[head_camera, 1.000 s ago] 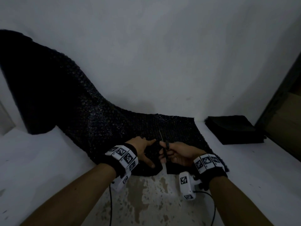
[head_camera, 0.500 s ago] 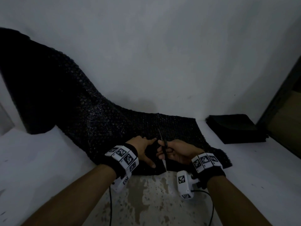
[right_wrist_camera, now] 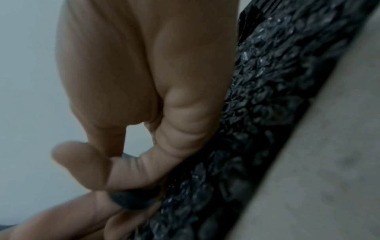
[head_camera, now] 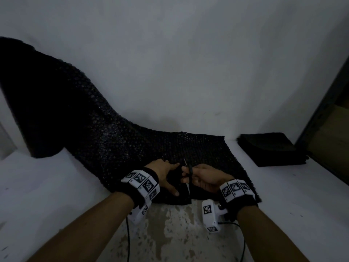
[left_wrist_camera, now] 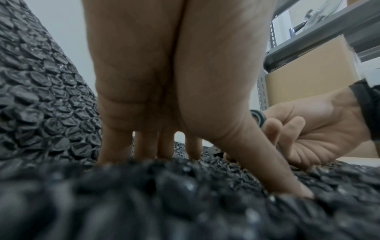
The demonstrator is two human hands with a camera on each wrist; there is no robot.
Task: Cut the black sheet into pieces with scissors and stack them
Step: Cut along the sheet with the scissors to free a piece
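A long black bubble-textured sheet [head_camera: 98, 133] runs from a roll at the far left down onto the table. My left hand [head_camera: 166, 174] presses flat on the sheet [left_wrist_camera: 185, 203], fingers spread, just left of the cut line. My right hand [head_camera: 204, 176] grips black-handled scissors [head_camera: 188, 170] with fingers through the loops; the blades point away along a slit that starts at the sheet's near edge. In the right wrist view my curled fingers [right_wrist_camera: 131, 168] hold the dark handle [right_wrist_camera: 133, 199] beside the sheet [right_wrist_camera: 257, 113].
A stack of cut black pieces [head_camera: 272, 148] lies at the right rear of the white table [head_camera: 47, 186]. A white wall [head_camera: 188, 63] stands close behind. A metal shelf with a cardboard box [left_wrist_camera: 308, 71] is at the far right. Cables trail from both wrists.
My right hand and the scissors have moved a little farther away along the cut. The left hand stays pressed on the sheet.
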